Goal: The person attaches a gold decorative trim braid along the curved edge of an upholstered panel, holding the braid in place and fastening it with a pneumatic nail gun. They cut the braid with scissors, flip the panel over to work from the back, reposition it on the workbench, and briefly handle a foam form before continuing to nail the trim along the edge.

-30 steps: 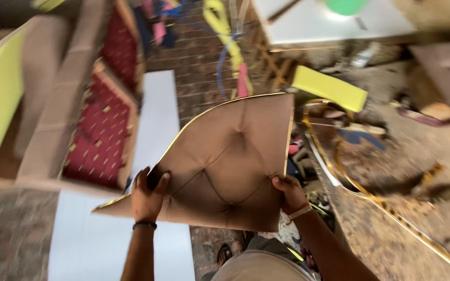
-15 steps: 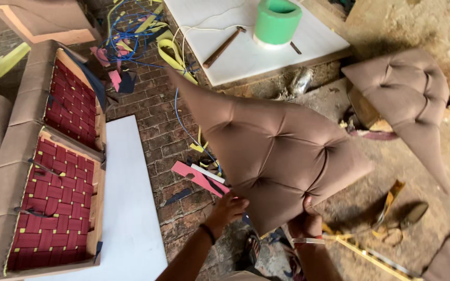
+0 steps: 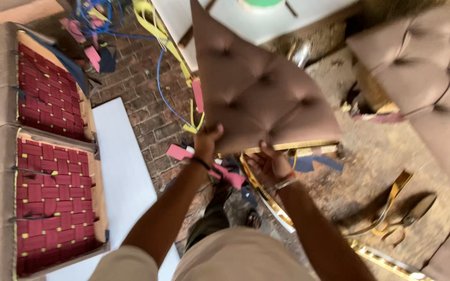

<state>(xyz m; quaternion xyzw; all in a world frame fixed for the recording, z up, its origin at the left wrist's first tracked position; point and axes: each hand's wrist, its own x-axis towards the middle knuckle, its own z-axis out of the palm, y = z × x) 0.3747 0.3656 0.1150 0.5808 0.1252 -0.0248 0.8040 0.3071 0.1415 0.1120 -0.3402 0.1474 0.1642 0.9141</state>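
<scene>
I hold a brown button-tufted upholstered panel (image 3: 259, 86) up in front of me, its tufted face toward the camera and its point aimed away. My left hand (image 3: 208, 139) grips its near lower corner. Under the near edge, my right hand (image 3: 271, 164) supports it with the palm up; a bracelet sits on that wrist. A second tufted brown panel (image 3: 423, 67) lies on the ground at the right.
A sofa frame (image 3: 1, 156) with red webbing lies at the left beside a white board (image 3: 123, 171). A white table (image 3: 266, 23) stands ahead with a green roll on it. Scraps, a blue cord and yellow strips litter the brick floor; gold trim (image 3: 266, 200) lies near my feet.
The panel has turned and risen, its point now aimed away toward the white table. My hands have shifted along its near edge, and the view has moved closer.
</scene>
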